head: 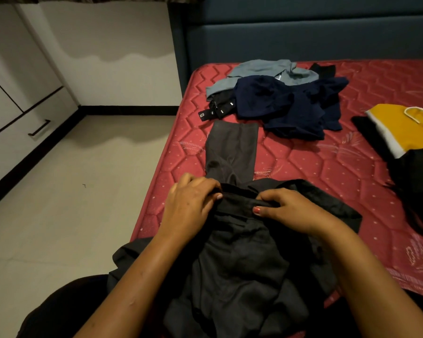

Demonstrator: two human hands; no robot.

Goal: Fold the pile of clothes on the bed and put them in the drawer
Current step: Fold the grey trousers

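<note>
From the head view, both hands, left hand (191, 203) and right hand (288, 211), pinch fingers closed on the dark trousers (232, 152) at the near edge of the red mattress (327, 167), pile of clothes (279, 98) farther up it.

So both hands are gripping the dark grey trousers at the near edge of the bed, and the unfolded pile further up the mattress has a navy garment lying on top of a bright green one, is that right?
Not quite. The head view shows the navy garment lying over a pale grey-blue garment, not a bright green one. The rest holds: the left hand and right hand both grip the dark grey trousers at the near edge of the bed.
</note>
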